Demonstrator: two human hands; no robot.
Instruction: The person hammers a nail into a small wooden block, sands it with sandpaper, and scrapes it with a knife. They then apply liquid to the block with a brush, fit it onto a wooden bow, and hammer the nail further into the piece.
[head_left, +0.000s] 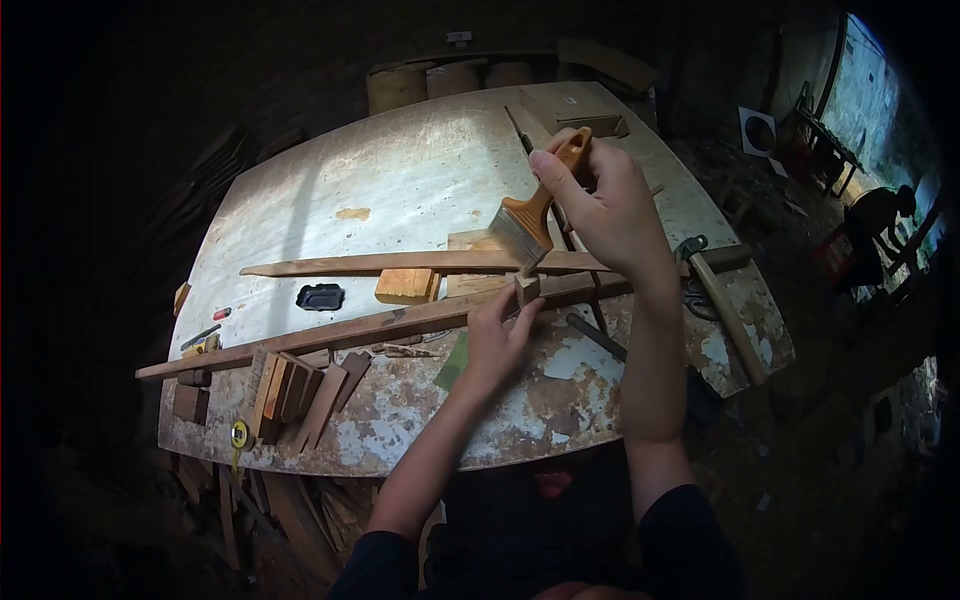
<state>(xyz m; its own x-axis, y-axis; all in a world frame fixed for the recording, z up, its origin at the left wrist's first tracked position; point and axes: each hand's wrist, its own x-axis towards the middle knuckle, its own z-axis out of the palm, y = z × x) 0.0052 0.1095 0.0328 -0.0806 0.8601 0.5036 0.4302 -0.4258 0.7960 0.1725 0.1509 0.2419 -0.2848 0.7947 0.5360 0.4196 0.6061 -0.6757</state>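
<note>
While the left grip (497,332) pinches a block (527,290), the right grip (612,205) clasps a paintbrush (538,210)

At the bottom of the frame, the left sleeve (378,568) and right sleeve (690,545) are short, dark blue; left hand (496,335) and right hand (612,205) are bare.

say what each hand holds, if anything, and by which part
Right hand: a brush, by its handle. Left hand: a small wooden block, by its lower part.
</note>
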